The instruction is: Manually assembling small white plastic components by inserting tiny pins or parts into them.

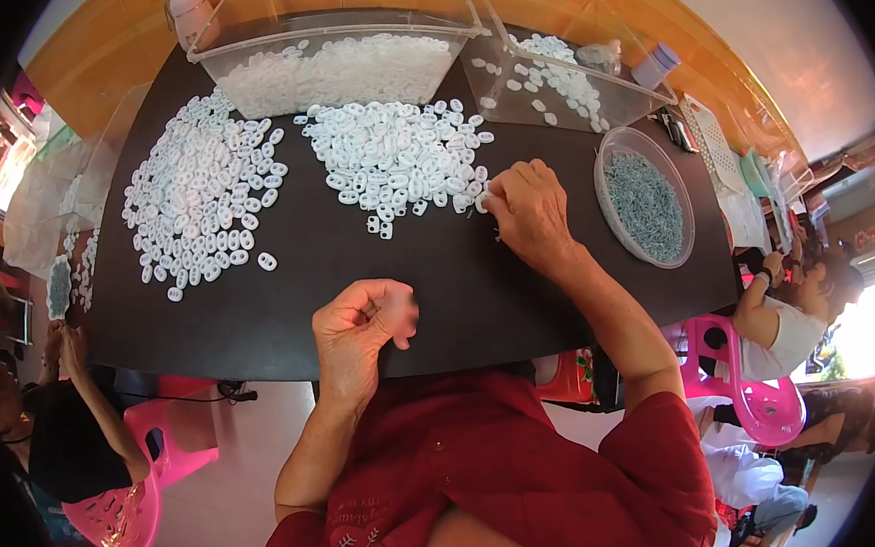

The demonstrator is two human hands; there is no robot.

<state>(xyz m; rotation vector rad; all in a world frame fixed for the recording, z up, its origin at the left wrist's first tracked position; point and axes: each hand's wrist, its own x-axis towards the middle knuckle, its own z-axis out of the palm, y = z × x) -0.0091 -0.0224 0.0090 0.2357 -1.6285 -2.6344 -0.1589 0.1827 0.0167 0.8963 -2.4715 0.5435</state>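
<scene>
My left hand (363,328) is closed above the near part of the dark table, thumb and fingers curled together. A blurred patch covers its fingertips, and whatever it may hold cannot be made out. Farther right, my right hand (532,213) reaches to the right edge of the middle pile of small white oval plastic pieces with two holes (396,161). Its fingers are bunched and point down at the table, with their tips partly hidden. Small dark slivers, perhaps screws, lie beside those fingertips.
A larger pile of white ovals (192,188) spreads at left. Behind stand two clear bins (343,39) (568,115) with white pieces. A round tub (603,198) of grey-green screw-like bits sits at right. People sit on both sides near pink chairs (718,357).
</scene>
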